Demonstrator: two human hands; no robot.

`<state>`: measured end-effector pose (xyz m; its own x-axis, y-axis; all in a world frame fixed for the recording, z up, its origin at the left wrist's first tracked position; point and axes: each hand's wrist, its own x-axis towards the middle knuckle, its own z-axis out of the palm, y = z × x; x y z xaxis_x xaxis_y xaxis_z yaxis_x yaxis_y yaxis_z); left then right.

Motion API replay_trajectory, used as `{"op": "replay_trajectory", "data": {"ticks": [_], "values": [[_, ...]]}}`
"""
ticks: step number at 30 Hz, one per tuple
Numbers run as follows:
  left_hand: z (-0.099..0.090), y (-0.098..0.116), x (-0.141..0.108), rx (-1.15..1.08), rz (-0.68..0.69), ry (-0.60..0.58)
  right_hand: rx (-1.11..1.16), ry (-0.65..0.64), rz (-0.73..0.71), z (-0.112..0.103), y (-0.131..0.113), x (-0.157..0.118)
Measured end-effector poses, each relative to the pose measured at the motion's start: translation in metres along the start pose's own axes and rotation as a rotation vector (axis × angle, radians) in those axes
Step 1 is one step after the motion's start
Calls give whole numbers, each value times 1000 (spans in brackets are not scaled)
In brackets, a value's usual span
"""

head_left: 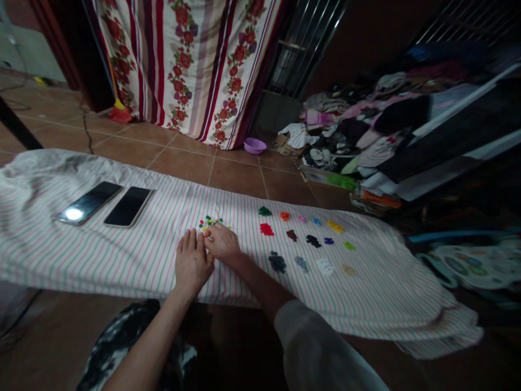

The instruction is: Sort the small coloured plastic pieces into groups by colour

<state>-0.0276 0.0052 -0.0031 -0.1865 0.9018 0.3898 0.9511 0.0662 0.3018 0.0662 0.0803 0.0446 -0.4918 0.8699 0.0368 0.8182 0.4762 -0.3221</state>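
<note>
My left hand (192, 263) lies flat on the striped cloth (134, 260), fingers stretched forward. Against it, my right hand (222, 242) bends its fingers down at the near side of a mixed heap of small coloured pieces (209, 221). Those fingers look pinched together; whatever they may hold is hidden. Green, yellow and red bits show just beyond the fingertips. To the right, similar pieces lie sorted by colour, among them a green pile (264, 210), a red pile (266, 229), a black pile (313, 240), a dark grey pile (277, 262) and a white pile (324, 266).
Two phones (128, 207) (90, 203) rest on the cloth at left, one reflecting a bright light. Behind the table hang a flowered curtain (203, 65) and, on the tiled floor, a purple basin (254, 145). Heaped clothes (358, 119) fill the right background.
</note>
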Motion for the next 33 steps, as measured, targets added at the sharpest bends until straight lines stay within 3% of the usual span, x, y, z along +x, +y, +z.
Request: {"op": "replay_trajectory", "data": {"ticks": [7,12,20,24,28,33], "values": [[0,0,-1,9,21,37,351,155,-32,3,9,-2],[-2,1,0,17,19,37,654,236,65,-1,33,-3],[-3,1,0,42,22,9,667,526,296,-26,133,-20],[-5,2,1,34,8,-1,607,587,421,-37,174,-29],[-5,3,0,50,4,2,520,554,460,-41,195,-33],[-5,2,0,70,21,9,490,484,453,-34,203,-29]]}}
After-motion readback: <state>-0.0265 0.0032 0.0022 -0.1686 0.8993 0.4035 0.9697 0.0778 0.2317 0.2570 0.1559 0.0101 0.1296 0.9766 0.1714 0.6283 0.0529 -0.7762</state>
